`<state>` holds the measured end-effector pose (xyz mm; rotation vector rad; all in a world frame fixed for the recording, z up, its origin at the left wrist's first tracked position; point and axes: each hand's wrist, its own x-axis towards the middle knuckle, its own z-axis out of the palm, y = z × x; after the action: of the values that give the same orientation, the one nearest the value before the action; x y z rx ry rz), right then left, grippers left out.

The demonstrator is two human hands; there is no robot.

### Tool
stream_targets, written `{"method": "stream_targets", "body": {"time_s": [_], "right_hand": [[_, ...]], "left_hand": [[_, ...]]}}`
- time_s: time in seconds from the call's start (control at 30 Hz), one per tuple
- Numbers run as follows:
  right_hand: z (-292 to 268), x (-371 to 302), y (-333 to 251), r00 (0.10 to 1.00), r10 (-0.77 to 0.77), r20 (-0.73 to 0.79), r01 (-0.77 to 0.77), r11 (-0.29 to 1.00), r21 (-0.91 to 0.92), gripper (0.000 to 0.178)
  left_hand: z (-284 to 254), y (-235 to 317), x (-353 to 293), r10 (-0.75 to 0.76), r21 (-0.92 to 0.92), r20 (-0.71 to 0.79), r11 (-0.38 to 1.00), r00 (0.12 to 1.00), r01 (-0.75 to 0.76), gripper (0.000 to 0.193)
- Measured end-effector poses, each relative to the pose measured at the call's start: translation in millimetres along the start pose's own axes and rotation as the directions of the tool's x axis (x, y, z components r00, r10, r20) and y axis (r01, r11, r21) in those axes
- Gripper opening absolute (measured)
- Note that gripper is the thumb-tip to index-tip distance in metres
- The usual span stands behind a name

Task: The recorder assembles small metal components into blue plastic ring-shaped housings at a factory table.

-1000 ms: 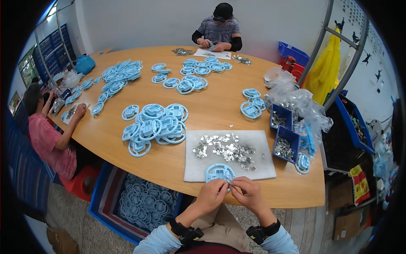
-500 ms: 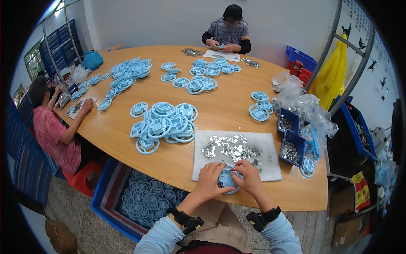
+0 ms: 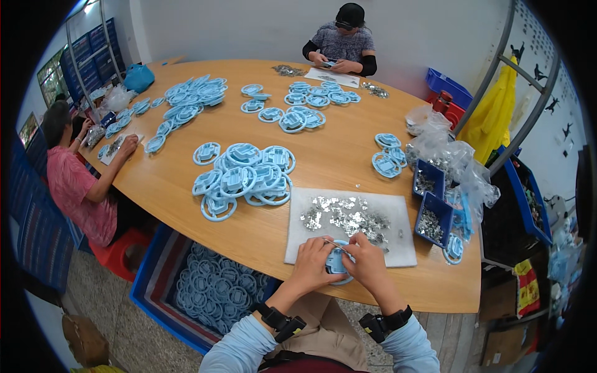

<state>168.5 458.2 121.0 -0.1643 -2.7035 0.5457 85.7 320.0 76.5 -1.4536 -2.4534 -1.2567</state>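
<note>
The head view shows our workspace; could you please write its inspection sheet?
Surface: wooden table, white mat toward the near edge.
Job's things: light-blue ring part, held; loose silver pieces on the mat.
Clutter: piled ring parts, small blue bins, clear plastic bags.
Hands: left hand grips the ring part; right hand holds a slim rod over it.
Cables: nothing seen near the hands.
Surroundings: two co-workers at the table; blue crate of ring parts below its edge.

I could read no words or numbers. To the right of the table [image 3: 348,165], I saw blurred marks on a red-and-yellow bag [image 3: 528,291] and a pale label [image 3: 496,358], too small to read, on a cardboard box [image 3: 511,344].
</note>
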Motion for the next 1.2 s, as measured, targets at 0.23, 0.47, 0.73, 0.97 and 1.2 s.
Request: {"method": "stream_targets", "body": {"time_s": [0.23,0.47,0.73,0.97,1.2], "right_hand": [[16,-11,-7,0.999,0.049,0.012,-0.045,0.976,-0.211,0.015],[17,-15,18,0.969,0.223,-0.110,-0.182,0.937,0.298,0.032],[7,-10,-3,0.961,0.272,0.042,-0.252,0.807,0.534,0.036],[23,-11,-58,0.997,0.070,-0.023,-0.043,0.804,0.593,0.036],[59,-9,-111,0.983,-0.165,0.082,0.090,0.816,0.571,0.037]], "left_hand": [[3,-3,-2,0.002,0.020,0.011,1.000,1.000,-0.002,0.064],[-1,2,-2,0.010,-0.028,-0.010,1.000,1.000,-0.010,0.066],[-29,21,-23,-0.077,-0.405,-0.076,0.914,0.994,0.040,0.066],[-53,1,-73,-0.505,-0.837,0.512,-0.113,0.695,0.535,0.032],[-90,-11,-133,-0.674,-0.924,0.308,-0.042,0.672,0.381,0.026]]}}
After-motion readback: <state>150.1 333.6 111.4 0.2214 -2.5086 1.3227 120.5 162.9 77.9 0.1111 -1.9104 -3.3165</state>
